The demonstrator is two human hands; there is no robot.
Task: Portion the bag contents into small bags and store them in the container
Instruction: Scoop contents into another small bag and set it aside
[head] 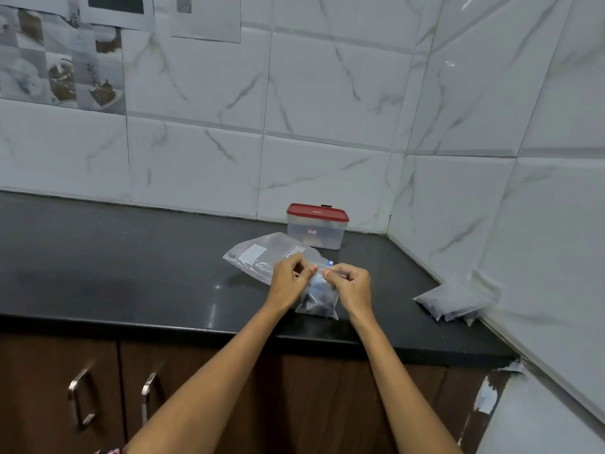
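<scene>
A: Log, left to right. The large bag lay flat and slack on the black counter, behind your hands. Your left hand had its fingers curled in, pinching the top strip of the small bag.

B: And the other side?

A: Your right hand pinched the same strip from its end, thumb and fingertips closed on it. The small bag hung between both hands just above the counter edge, with dark contents settled low.

B: Handling?

A: My judgement: thin, soft film, light, likely slippery. The stiffer seal strip was the place to hold it; squeezing the body would shift the contents.

B: Storage?

A: The container stood behind with its red lid on. Filled small bags lay far right against the wall.
</scene>
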